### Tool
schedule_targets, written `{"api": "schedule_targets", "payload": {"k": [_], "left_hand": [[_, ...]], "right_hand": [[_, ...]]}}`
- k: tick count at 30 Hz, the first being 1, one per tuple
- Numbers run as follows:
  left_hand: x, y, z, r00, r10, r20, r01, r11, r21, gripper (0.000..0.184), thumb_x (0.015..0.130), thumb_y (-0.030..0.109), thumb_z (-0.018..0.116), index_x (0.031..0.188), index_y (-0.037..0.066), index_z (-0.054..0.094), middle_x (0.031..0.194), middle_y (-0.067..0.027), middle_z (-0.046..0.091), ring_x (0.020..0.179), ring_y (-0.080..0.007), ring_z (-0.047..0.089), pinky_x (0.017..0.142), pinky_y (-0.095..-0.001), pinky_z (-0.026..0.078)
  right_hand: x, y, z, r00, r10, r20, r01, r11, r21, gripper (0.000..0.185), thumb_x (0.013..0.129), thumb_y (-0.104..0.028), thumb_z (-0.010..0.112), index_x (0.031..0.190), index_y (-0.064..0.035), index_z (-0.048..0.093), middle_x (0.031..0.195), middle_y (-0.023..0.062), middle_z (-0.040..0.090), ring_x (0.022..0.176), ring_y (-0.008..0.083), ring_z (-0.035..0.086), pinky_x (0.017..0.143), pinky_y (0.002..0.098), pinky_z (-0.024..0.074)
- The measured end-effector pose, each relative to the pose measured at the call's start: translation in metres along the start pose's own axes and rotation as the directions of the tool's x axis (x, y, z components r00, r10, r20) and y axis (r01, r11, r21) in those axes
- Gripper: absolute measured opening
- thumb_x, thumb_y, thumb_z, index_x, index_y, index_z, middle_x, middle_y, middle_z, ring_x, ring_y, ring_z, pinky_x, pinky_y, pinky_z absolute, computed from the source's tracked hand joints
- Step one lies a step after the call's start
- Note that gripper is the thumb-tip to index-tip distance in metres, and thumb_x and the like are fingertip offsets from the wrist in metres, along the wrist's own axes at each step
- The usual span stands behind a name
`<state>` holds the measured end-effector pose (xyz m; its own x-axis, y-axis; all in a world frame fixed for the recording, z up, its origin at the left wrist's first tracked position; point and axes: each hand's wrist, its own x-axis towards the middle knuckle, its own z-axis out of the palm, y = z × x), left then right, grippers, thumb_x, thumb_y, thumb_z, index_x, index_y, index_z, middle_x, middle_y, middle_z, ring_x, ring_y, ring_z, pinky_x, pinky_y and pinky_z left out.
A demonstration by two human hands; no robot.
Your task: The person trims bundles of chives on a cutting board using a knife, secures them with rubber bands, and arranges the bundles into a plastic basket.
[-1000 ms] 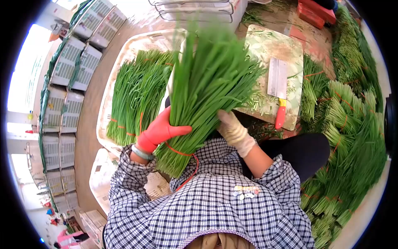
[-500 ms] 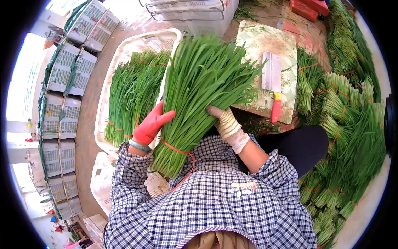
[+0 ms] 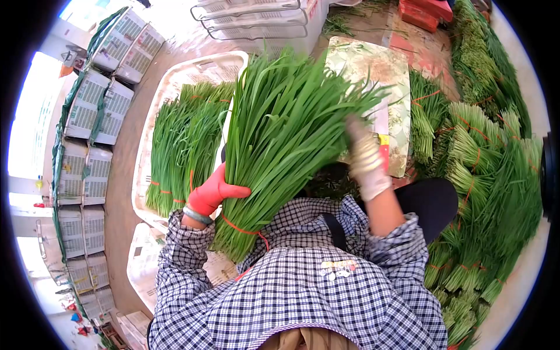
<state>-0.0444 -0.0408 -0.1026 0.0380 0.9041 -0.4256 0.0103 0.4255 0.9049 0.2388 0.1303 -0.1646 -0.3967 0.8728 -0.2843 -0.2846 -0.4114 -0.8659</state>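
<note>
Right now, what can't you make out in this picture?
In the head view:
Left hand: most fingers hidden behind the leaf bundle.
Right hand: fingers lost in blur.
Knife: blade partly behind the bundle's tips.
Stacked crates: cut off by top edge.
Chest emblem: details too small.

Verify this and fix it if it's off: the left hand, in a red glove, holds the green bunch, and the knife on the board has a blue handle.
The handle is not blue: the head view shows it red, with a yellow end. The left hand, in a red glove, does hold the green bunch, and the knife is on the board.
</note>
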Motion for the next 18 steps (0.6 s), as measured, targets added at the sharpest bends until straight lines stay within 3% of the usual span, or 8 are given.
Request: {"api": "schedule_targets", "payload": {"k": [3, 5, 6, 9, 12, 15, 17, 18], "left_hand": [[-0.001, -0.003, -0.003, 0.998, -0.02, 0.06, 0.02, 1.0, 0.004, 0.078, 0.068, 0.013, 0.082, 0.136, 0.002, 0.046, 0.126, -0.0079, 0.059, 0.116, -0.0196, 0.054, 0.102, -0.0338, 0.042], [0.001, -0.005, 0.001, 0.997, -0.026, 0.076, 0.026, 1.0, 0.012, 0.078, 0.068, 0.011, 0.082, 0.136, 0.003, 0.046, 0.126, -0.0075, 0.059, 0.117, -0.0195, 0.054, 0.102, -0.034, 0.042], [0.001, -0.006, 0.003, 0.995, -0.037, 0.088, 0.035, 0.999, 0.026, 0.078, 0.068, 0.008, 0.082, 0.137, 0.003, 0.046, 0.126, -0.0071, 0.059, 0.117, -0.0194, 0.054, 0.102, -0.0342, 0.042], [0.007, -0.011, 0.006, 0.988, -0.065, 0.142, 0.062, 0.998, 0.023, 0.079, 0.068, 0.005, 0.083, 0.137, 0.004, 0.045, 0.127, -0.0066, 0.058, 0.118, -0.0192, 0.053, 0.103, -0.0346, 0.041], [0.01, -0.01, 0.01, 0.983, -0.072, 0.171, 0.07, 0.997, 0.013, 0.08, 0.068, 0.005, 0.083, 0.138, 0.004, 0.044, 0.128, -0.0066, 0.058, 0.119, -0.0194, 0.052, 0.104, -0.035, 0.041], [0.007, -0.007, 0.015, 0.985, -0.064, 0.162, 0.065, 0.998, 0.0, 0.076, 0.066, 0.003, 0.08, 0.135, 0.004, 0.048, 0.125, -0.0061, 0.06, 0.116, -0.0189, 0.054, 0.102, -0.0346, 0.042], [0.006, -0.007, 0.014, 0.988, -0.056, 0.143, 0.055, 0.998, 0.009, 0.072, 0.065, 0.001, 0.079, 0.132, 0.004, 0.052, 0.121, -0.0056, 0.062, 0.113, -0.0183, 0.056, 0.1, -0.0341, 0.043], [0.006, -0.009, 0.014, 0.99, -0.059, 0.129, 0.059, 0.998, 0.001, 0.072, 0.065, 0.001, 0.079, 0.132, 0.004, 0.051, 0.121, -0.0057, 0.062, 0.113, -0.0183, 0.056, 0.1, -0.0342, 0.043]], "right_hand": [[0.019, -0.066, -0.03, 0.76, -0.512, -0.402, 0.56, 0.828, 0.005, 0.05, 0.088, -0.018, 0.067, 0.133, -0.0036, 0.051, 0.133, 0.0114, 0.054, 0.121, 0.0211, 0.051, 0.1, 0.0345, 0.0421], [0.004, -0.098, -0.027, 0.659, -0.737, -0.149, 0.668, 0.665, -0.333, 0.035, 0.09, -0.01, 0.063, 0.124, -0.003, 0.059, 0.121, 0.0105, 0.062, 0.111, 0.0186, 0.057, 0.097, 0.0317, 0.044], [-0.01, -0.113, -0.012, 0.609, -0.78, 0.144, 0.726, 0.476, -0.497, 0.025, 0.091, -0.003, 0.059, 0.115, -0.0046, 0.065, 0.11, 0.008, 0.067, 0.103, 0.0175, 0.061, 0.094, 0.0286, 0.0457], [-0.017, -0.122, 0.018, 0.523, -0.502, 0.689, 0.731, -0.152, -0.665, 0.027, 0.083, -0.026, 0.068, 0.101, -0.0065, 0.069, 0.098, 0.0127, 0.067, 0.094, 0.0274, 0.062, 0.09, 0.0407, 0.0471], [-0.013, -0.107, 0.033, 0.465, -0.347, 0.815, 0.739, -0.355, -0.573, 0.027, 0.077, -0.033, 0.071, 0.087, -0.0078, 0.068, 0.087, 0.0096, 0.064, 0.091, 0.029, 0.06, 0.096, 0.0428, 0.0428], [0.002, -0.081, 0.033, 0.476, -0.243, 0.845, 0.726, -0.434, -0.533, 0.023, 0.076, -0.031, 0.071, 0.082, -0.0086, 0.067, 0.085, 0.0094, 0.063, 0.091, 0.0288, 0.059, 0.097, 0.0442, 0.0427], [0.015, -0.058, 0.023, 0.562, -0.319, 0.763, 0.773, -0.125, -0.622, 0.018, 0.078, -0.026, 0.069, 0.077, -0.0085, 0.065, 0.088, 0.0064, 0.064, 0.088, 0.0248, 0.06, 0.096, 0.0419, 0.0452], [0.006, -0.068, 0.019, 0.625, -0.414, 0.662, 0.768, 0.172, -0.617, 0.013, 0.079, -0.02, 0.067, 0.078, -0.0074, 0.064, 0.086, 0.0054, 0.064, 0.086, 0.022, 0.059, 0.091, 0.0383, 0.0455]]}}
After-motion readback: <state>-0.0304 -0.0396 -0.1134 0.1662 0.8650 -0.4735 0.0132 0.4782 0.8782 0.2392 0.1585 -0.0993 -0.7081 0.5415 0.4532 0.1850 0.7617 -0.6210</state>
